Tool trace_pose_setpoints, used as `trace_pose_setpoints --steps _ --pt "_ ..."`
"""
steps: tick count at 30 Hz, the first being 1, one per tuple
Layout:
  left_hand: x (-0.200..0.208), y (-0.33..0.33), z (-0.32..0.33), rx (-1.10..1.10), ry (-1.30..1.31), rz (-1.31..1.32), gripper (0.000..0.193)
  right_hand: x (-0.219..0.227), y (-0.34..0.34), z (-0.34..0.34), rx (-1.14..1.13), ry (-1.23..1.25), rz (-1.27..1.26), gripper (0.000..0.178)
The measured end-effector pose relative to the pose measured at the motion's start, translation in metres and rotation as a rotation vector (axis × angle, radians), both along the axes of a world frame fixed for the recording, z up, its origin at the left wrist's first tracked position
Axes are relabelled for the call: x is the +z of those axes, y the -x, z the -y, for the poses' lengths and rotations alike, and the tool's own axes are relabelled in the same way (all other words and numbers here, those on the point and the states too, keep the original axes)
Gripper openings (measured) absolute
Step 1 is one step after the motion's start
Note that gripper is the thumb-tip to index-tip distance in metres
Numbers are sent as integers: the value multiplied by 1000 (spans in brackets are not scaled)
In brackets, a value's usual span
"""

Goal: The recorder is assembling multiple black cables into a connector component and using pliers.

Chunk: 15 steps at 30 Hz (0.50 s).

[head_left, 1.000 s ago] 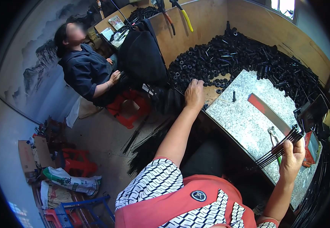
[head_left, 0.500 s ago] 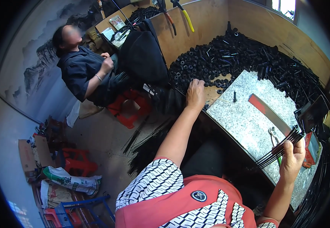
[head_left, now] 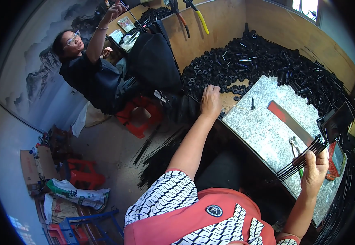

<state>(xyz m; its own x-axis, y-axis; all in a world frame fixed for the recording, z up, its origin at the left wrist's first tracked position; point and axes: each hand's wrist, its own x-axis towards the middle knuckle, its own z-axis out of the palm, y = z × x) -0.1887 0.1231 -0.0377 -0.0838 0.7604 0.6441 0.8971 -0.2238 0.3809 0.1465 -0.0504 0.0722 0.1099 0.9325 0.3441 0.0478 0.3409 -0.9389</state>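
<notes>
My left hand [head_left: 210,100] reaches forward and rests, palm down, at the near edge of a big pile of small black tube pieces [head_left: 267,61] on the wooden bench; whether it grips a piece I cannot tell. My right hand [head_left: 315,168] is closed around a bundle of thin black rods [head_left: 301,161] that slant down to the left over the speckled stone slab [head_left: 267,122]. A single short black piece [head_left: 252,103] stands upright on the slab near my left hand.
A red strip [head_left: 285,118] and small metal pliers [head_left: 294,143] lie on the slab. A seated person in dark clothes [head_left: 91,73] raises an arm at the far left by a black bag [head_left: 153,61]. Red stools [head_left: 138,116], loose rods on the floor and sacks [head_left: 75,196] lie left.
The seated person has lifted an arm from the lap up toward the bench top. My own two hands have barely moved.
</notes>
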Motion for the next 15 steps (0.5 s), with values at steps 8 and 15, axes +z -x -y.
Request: trace_pose_setpoints --steps 8,15 --pt "1 -1 1 1 3 -3 18 -2 -1 0 -10 -4 15 23" --pt "0 -1 0 0 7 -8 18 -1 -1 0 2 11 6 23"
